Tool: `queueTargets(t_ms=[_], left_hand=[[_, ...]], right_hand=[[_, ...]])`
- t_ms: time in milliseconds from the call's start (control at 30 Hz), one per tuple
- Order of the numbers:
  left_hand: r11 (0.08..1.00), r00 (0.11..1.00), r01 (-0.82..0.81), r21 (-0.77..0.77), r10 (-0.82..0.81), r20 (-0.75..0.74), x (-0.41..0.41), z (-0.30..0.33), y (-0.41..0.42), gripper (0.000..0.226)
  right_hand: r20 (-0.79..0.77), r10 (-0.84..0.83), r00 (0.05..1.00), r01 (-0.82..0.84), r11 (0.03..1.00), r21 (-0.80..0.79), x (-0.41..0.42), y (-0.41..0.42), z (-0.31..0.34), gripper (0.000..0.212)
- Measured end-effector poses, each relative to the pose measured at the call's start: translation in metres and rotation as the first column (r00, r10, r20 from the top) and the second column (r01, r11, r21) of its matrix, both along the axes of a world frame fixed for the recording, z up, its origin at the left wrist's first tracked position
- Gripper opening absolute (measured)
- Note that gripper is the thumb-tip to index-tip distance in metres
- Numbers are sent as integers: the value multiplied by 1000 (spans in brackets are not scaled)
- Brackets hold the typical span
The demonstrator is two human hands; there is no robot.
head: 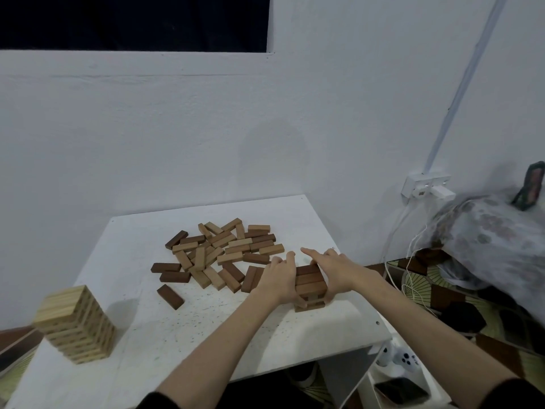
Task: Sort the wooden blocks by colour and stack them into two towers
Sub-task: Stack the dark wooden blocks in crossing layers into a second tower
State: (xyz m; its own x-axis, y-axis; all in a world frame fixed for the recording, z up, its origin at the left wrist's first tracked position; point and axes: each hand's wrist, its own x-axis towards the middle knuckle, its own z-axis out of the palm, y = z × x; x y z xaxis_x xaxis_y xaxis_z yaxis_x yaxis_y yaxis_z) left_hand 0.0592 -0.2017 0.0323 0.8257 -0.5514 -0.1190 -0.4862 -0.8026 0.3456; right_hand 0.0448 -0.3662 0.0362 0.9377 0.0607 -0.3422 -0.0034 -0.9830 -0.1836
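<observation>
Both hands press flat against the sides of a short dark-block tower at the right of the white counter.

The left hand [279, 278] lies with straight fingers along the left face of the dark tower [311, 286], and the right hand [334, 271] does the same on the right face, its index finger stretched forward over the top; neither curls round a block. The tower's top layer shows three reddish-brown blocks side by side. Just beyond and to the left, a loose pile of blocks [224, 249], light and dark mixed, is spread over the middle of the counter [165, 326]. The light tower [77, 321], much taller, stands at the counter's near left corner, well apart. A wall socket [424, 185] with white cables sits to the right.
</observation>
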Motion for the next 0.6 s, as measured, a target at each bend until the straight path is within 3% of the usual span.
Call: queueTargets(t_ms=[600], left_hand=[[997,998,-31,-75,26,-64,-5,7,-3,109]], right_hand=[[-7,-8,1000,8,998,54,-1,6,3,133]])
